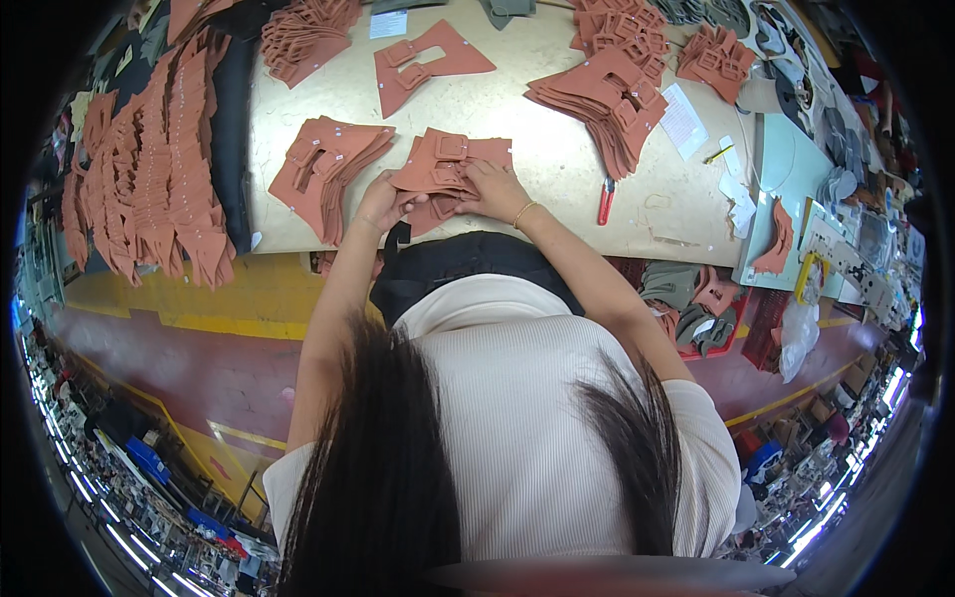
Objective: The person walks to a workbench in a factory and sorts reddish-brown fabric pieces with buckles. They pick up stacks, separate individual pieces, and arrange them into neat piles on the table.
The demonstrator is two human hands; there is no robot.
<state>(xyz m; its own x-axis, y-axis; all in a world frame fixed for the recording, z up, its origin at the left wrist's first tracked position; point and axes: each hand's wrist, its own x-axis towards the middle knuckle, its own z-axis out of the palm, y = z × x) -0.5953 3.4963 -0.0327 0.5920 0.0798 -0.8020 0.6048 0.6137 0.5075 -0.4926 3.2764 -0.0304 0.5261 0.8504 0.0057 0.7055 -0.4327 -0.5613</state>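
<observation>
At the table's near edge I hold a terracotta cut piece point(428, 171) with a square buckle-like frame on it, perhaps a shoe upper. My left hand point(383, 203) grips its left lower edge, with the fingers curled beneath. My right hand point(493, 189) pinches it on the right, below the square frame. Other terracotta material lies under and behind the held piece. Just left of my left hand is a fanned stack of similar pieces point(323, 171). Farther back lies a single flat terracotta piece point(434, 64) with a long cutout.
More terracotta stacks sit on the pale table point(537, 179), one large stack point(607, 104) at the right. Red-handled snips point(606, 201), paper sheets point(685, 121) and a yellow pen point(717, 155) lie nearby. Bundled strips point(159, 164) hang at left. A red crate point(731, 333) holds grey and terracotta parts.
</observation>
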